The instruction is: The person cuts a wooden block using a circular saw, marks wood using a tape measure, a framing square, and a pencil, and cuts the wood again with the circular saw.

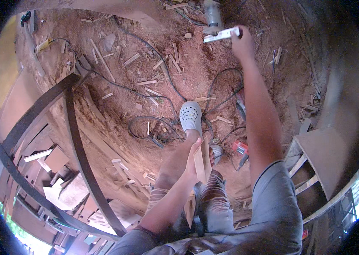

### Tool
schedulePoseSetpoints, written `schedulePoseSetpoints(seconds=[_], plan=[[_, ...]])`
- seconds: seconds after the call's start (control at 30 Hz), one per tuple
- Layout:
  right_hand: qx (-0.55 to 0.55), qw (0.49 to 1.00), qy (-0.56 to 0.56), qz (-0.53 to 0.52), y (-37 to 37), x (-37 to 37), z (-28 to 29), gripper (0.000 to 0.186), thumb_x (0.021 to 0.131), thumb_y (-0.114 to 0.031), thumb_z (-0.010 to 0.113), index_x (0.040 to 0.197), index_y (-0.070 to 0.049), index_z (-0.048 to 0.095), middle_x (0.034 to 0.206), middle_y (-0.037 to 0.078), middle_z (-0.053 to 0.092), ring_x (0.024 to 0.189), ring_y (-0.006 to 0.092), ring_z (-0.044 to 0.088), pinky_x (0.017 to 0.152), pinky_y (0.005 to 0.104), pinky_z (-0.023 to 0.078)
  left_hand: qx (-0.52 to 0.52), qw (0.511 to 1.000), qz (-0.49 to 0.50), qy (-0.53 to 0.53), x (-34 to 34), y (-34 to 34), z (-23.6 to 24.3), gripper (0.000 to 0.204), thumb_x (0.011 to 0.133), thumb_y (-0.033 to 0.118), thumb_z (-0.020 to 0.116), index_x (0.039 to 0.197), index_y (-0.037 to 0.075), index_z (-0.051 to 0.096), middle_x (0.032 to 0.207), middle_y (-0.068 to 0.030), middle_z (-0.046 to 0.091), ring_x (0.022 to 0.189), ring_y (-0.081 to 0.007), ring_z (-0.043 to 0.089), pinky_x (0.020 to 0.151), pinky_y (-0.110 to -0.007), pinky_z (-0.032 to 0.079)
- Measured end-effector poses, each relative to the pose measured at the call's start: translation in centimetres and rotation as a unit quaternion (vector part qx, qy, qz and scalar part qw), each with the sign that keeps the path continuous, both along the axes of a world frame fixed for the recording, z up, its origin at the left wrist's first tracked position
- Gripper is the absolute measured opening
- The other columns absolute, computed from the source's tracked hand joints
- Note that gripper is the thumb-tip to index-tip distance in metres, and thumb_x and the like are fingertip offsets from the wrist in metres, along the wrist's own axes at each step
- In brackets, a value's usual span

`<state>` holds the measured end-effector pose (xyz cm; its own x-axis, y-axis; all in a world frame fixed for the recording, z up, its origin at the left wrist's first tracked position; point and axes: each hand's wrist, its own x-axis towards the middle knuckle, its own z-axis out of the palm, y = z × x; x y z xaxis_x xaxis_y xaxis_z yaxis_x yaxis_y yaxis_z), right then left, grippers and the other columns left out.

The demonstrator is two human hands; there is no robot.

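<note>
My left hand [192,158] is closed round a short pale wooden block [200,162], held upright in front of my knees. My right arm stretches far forward, and its hand [243,43] grips one end of a flat whitish bar [224,35]. Just beyond the bar, and overlapped by it, is a dusty grey cylindrical object [213,16]; whether the two touch I cannot tell. Below my left hand, a pointed piece of wood [190,209] shows between my legs.
Wood offcuts [131,60] and sawdust litter the ground, with black cables [149,44] looping across it. A white clog [190,116] is on my foot. A red power tool [240,147] lies right of my knees. Curved dark beams [76,140] stand left; a wooden box-like frame [322,157] stands right.
</note>
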<state>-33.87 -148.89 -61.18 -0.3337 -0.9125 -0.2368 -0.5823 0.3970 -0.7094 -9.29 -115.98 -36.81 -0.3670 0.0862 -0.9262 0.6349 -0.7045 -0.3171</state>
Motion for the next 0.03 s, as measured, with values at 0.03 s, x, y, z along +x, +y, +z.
schedulePoseSetpoints(seconds=[0.03], plan=[[-0.038,0.998,0.025,0.038,1.81,0.29,-0.63,0.059,0.097,-0.039,0.078,0.148,-0.012,0.063,0.141,0.024,0.069,0.132,0.0349,0.067,0.116,0.0482,0.048,0.000,1.000,0.003,0.001,0.28,-0.42,-0.08,0.068,0.086,0.078,0.071,0.086,0.011,0.060,0.077,-0.0028,0.057,0.071,-0.0218,0.058,0.067,-0.038,0.048]])
